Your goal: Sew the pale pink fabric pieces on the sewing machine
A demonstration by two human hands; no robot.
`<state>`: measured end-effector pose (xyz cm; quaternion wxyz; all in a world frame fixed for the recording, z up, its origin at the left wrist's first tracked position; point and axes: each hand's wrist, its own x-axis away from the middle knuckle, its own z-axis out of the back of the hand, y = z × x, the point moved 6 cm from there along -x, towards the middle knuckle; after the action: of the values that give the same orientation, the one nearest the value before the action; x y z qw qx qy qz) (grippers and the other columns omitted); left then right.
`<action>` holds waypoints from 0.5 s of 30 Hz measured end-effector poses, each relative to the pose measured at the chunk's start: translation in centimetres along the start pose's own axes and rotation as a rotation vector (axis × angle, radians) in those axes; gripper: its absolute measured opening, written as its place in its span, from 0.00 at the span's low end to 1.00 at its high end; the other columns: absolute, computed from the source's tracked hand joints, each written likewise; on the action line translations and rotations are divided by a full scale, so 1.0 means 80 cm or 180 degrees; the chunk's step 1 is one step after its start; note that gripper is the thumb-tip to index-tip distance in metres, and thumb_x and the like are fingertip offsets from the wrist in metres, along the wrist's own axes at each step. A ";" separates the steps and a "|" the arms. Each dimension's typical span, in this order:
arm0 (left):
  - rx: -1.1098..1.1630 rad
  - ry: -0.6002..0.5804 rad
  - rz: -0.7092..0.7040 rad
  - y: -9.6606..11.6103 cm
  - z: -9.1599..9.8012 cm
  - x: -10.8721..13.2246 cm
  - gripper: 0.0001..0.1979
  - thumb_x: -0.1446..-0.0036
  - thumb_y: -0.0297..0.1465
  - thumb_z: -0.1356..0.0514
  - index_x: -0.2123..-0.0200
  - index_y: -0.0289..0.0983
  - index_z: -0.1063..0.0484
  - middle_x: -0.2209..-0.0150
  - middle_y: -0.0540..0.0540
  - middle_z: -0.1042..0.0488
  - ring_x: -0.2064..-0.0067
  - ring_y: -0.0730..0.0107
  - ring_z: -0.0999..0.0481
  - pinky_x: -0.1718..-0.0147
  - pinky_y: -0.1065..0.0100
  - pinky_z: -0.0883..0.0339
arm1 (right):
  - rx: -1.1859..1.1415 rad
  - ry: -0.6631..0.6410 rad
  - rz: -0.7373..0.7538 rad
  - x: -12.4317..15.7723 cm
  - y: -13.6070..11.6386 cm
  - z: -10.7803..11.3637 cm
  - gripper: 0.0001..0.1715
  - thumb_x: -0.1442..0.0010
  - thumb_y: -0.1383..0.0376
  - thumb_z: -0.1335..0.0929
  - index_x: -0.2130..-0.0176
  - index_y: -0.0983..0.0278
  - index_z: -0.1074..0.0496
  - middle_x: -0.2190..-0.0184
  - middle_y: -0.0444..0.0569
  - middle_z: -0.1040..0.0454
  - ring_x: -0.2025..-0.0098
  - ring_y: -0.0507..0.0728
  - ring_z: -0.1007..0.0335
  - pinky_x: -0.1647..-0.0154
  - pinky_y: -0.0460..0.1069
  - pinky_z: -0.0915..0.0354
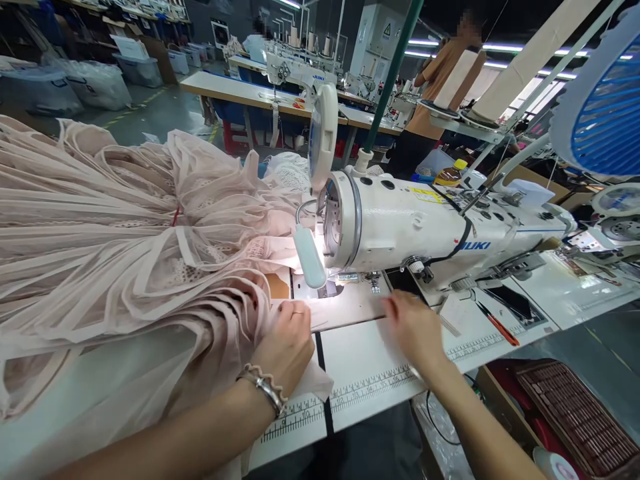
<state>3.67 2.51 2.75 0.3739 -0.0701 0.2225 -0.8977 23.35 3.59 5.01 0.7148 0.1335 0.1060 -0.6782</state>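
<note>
A white sewing machine [400,223] stands in front of me, its lamp [309,257] lighting the needle area. My left hand [290,340], with a ring and a bracelet at the wrist, is closed on the edge of pale pink fabric [225,320] just left of the needle plate. More of this fabric lies in a large layered heap over the left side of the table. My right hand [411,327] is over the table's front part, right of the needle area; its fingers are blurred, and whether they hold anything is unclear.
Orange-handled tweezers [500,325] lie on the white table [370,393] at the right, near its printed ruler. A blue fan [605,107] hangs at the upper right. A person [443,87] stands beyond the machine. A brown basket [575,413] is below at the right.
</note>
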 end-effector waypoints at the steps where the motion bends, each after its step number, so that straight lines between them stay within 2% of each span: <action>1: 0.0034 0.0120 -0.0040 0.002 0.000 -0.005 0.17 0.44 0.19 0.48 0.56 0.22 0.22 0.62 0.28 0.23 0.61 0.50 0.22 0.65 0.55 0.29 | 0.0242 0.0177 -0.0129 0.005 0.024 0.008 0.14 0.34 0.63 0.40 0.68 0.64 0.31 0.70 0.56 0.26 0.69 0.61 0.30 0.70 0.51 0.40; 4: 0.0154 0.0406 -0.0004 0.009 -0.010 -0.011 0.23 0.42 0.20 0.50 0.45 0.26 0.29 0.47 0.26 0.27 0.48 0.41 0.25 0.59 0.50 0.28 | 0.0683 0.0369 -0.0357 0.024 0.097 0.019 0.13 0.38 0.61 0.36 0.63 0.69 0.29 0.62 0.66 0.27 0.61 0.68 0.32 0.65 0.57 0.36; 6: 0.0232 0.0424 0.0061 0.012 -0.022 -0.008 0.25 0.42 0.19 0.51 0.42 0.27 0.32 0.43 0.27 0.30 0.44 0.38 0.28 0.60 0.48 0.28 | 0.0531 -0.0014 -0.0424 0.035 0.135 0.010 0.11 0.40 0.63 0.36 0.63 0.68 0.28 0.65 0.63 0.27 0.63 0.67 0.30 0.67 0.56 0.35; 8: 0.0256 0.0462 0.0046 0.012 -0.031 -0.002 0.26 0.43 0.17 0.53 0.42 0.27 0.32 0.42 0.27 0.32 0.43 0.37 0.30 0.63 0.48 0.27 | 0.0270 -0.0286 -0.0539 0.042 0.160 0.004 0.10 0.41 0.64 0.36 0.64 0.65 0.26 0.66 0.59 0.25 0.65 0.64 0.28 0.66 0.56 0.33; 11: 0.0136 0.0700 -0.0050 0.005 -0.031 0.007 0.27 0.45 0.15 0.54 0.44 0.28 0.30 0.43 0.28 0.30 0.49 0.40 0.25 0.72 0.55 0.29 | -0.0107 -0.0466 -0.0748 0.043 0.176 0.005 0.14 0.40 0.64 0.37 0.63 0.63 0.23 0.63 0.55 0.20 0.61 0.62 0.24 0.60 0.53 0.32; 15: 0.0067 0.1040 -0.0217 -0.007 -0.014 0.001 0.24 0.45 0.14 0.54 0.50 0.25 0.26 0.54 0.27 0.23 0.61 0.51 0.23 0.73 0.59 0.33 | -0.0090 -0.0692 -0.1121 0.036 0.187 0.013 0.17 0.38 0.63 0.38 0.61 0.63 0.21 0.62 0.54 0.19 0.59 0.62 0.23 0.58 0.52 0.33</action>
<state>2.94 3.14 2.01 0.3027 0.0732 0.2685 -0.9116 38.42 1.21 5.74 0.5942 0.0289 0.0594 -0.8016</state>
